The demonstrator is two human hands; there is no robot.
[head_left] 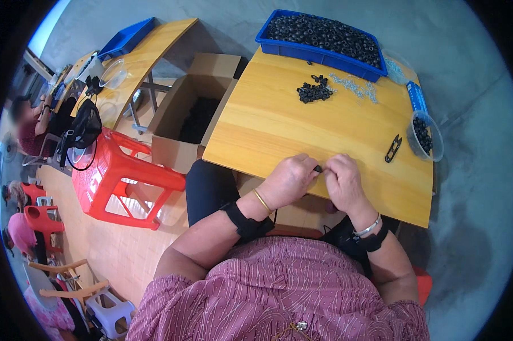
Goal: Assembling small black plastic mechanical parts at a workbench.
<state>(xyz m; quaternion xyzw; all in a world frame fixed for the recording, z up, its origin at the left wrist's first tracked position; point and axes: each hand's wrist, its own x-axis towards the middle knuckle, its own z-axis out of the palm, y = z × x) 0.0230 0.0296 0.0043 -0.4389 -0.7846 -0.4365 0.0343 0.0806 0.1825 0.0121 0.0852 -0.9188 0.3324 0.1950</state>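
At the near edge of a yellow wooden table (279, 122), grey wall (472, 165) alongside, tan floor (111, 247): left hand (290, 179) pinches small black piece (318, 169); right hand (345, 182) just beside, fingertips bunched, can't tell on what. Blue tray (323, 59) at far end, full of black beads (325, 38). Clear tub (437, 146), right edge, more beads. Open cardboard box (174, 153) left of table, dark contents (201, 118).

From my remote seat, I see the left hand (290, 179) and right hand (344, 182) at the table's (279, 133) near edge. Behind, a tray (319, 58) holds small parts (325, 37); before it, a cluster (315, 91), with scattered bits (359, 88) right. Farther right: tub (437, 149), snips (393, 149) beside it. Left: open carton (174, 153), then stool (117, 187).
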